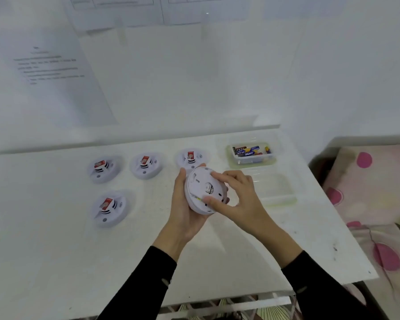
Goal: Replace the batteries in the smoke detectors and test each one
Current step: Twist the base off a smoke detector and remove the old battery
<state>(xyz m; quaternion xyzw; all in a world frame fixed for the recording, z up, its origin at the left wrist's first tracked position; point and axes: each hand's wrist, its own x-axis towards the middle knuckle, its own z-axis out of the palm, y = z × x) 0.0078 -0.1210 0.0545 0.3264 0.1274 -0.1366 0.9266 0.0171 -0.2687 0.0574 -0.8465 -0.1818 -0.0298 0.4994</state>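
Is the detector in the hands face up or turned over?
Turned over: the held detector shows its back, without the red sticker seen on the other detectors.

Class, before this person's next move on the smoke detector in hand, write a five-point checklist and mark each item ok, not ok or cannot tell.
1. Grip on the smoke detector: left hand cups it, right hand pinches its rim: ok.
2. Its back faces the person: ok.
3. Battery exposed: none shows, the back looks closed: not ok.
4. Spares near: box of batteries stands on the table beyond the right hand: ok.
5. Spares fresh and the right type: cannot tell.
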